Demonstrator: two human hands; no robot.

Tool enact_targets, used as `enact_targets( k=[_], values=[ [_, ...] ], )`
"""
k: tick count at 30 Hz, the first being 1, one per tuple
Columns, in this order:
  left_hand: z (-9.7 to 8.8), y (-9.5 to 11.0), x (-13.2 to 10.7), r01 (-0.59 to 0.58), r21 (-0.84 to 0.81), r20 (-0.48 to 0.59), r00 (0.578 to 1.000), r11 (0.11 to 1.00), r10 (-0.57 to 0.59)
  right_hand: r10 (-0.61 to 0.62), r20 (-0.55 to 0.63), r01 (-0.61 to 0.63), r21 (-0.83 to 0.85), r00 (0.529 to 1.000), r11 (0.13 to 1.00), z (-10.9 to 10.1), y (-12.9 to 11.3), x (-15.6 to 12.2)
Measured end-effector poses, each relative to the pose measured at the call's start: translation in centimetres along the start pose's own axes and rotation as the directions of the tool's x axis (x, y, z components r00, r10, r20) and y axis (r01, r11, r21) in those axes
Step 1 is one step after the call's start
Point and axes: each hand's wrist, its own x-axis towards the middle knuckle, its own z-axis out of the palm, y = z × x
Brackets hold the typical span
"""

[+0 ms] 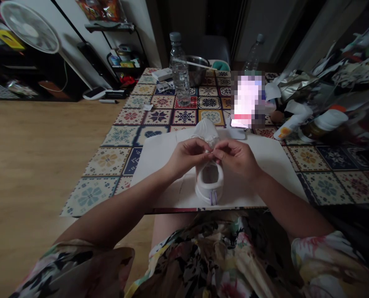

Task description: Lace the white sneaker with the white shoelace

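Observation:
A white shoe (211, 194) stands on a white sheet (159, 165), its toe pointing away from me and its heel, with purple marks, towards me. Above the shoe's tongue, my left hand (192, 153) and my right hand (235, 156) meet fingertip to fingertip. Both are closed in a pinch on what looks like the white shoelace, most of which the fingers hide. Part of the lacing shows on the front of the shoe, just beyond my hands.
A clear plastic bottle (180, 78) and a metal bowl (198, 70) stand farther back on the patterned tablecloth (109, 161). A lit phone (247, 101), partly pixelated, leans behind the sheet. White bottles (322, 124) and clutter crowd the right side. A fan (29, 27) is at far left.

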Motion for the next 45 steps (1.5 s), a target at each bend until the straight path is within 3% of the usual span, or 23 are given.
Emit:
enact_targets(
  k=[6, 10, 15, 17, 21, 24, 27, 29, 33, 35, 37, 41, 45],
  values=[
    [-0.4, -0.2, 0.0, -0.007, 0.104, 0.000, 1.000, 0.995, 0.007, 0.053, -0.111, -0.036, 0.149, 0.992, 0.988, 0.2, 0.6, 0.5],
    [-0.3, 0.0, 0.1, 0.024, 0.053, -0.051, 0.998, 0.998, -0.021, -0.073, -0.056, 0.069, -0.067, 0.996, 0.995, 0.1, 0.5, 0.2],
    [-0.4, 0.4, 0.1, 0.001, 0.112, -0.089, 0.996, 0.994, 0.009, -0.244, 0.028, 0.237, -0.356, 0.969, 0.904, -0.5, 0.1, 0.3],
    [-0.5, 0.5, 0.1, -0.030, 0.170, -0.082, 0.996, 0.985, 0.044, -0.200, 0.065, 0.210, -0.327, 0.978, 0.921, -0.7, 0.0, 0.5],
    [-0.5, 0.6, 0.0, -0.025, 0.190, -0.068, 0.997, 0.981, 0.038, -0.005, 0.184, 0.039, -0.181, 0.983, 0.983, -1.0, 0.2, 0.6],
    [-0.3, 0.6, 0.1, 0.017, 0.142, -0.071, 0.997, 0.990, -0.007, -0.049, 0.183, 0.089, -0.217, 0.982, 0.972, -0.8, 0.3, 0.5],
    [-0.3, 0.4, 0.1, 0.050, 0.129, -0.077, 0.996, 0.990, -0.040, -0.215, 0.089, 0.233, -0.366, 0.973, 0.901, -0.4, 0.3, 0.3],
    [-0.3, 0.3, 0.1, 0.077, 0.127, -0.090, 0.994, 0.989, -0.066, -0.345, 0.071, 0.336, -0.476, 0.936, 0.813, -0.3, 0.1, 0.1],
    [-0.5, 0.3, 0.2, 0.098, 0.120, -0.082, 0.993, 0.988, -0.088, -0.534, 0.202, 0.518, -0.658, 0.821, 0.547, -0.4, 0.0, -0.1],
    [-0.6, 0.3, 0.3, 0.094, 0.118, -0.054, 0.995, 0.989, -0.088, -0.567, 0.234, 0.550, -0.681, 0.790, 0.484, -0.5, 0.0, -0.2],
    [-0.9, 0.2, 0.5, 0.098, 0.114, -0.028, 0.995, 0.989, -0.095, -0.576, 0.224, 0.563, -0.645, 0.786, 0.517, -0.6, 0.0, -0.2],
    [-1.8, -0.1, 1.2, 0.081, 0.163, -0.062, 0.996, 0.983, -0.072, -0.523, 0.178, 0.531, -0.519, 0.834, 0.670, -1.0, -0.5, 0.0],
    [-2.7, -0.5, 1.7, 0.037, 0.280, -0.103, 0.995, 0.959, -0.008, -0.497, 0.269, 0.565, -0.387, 0.825, 0.729, -1.4, -1.0, 0.0]
  ],
)
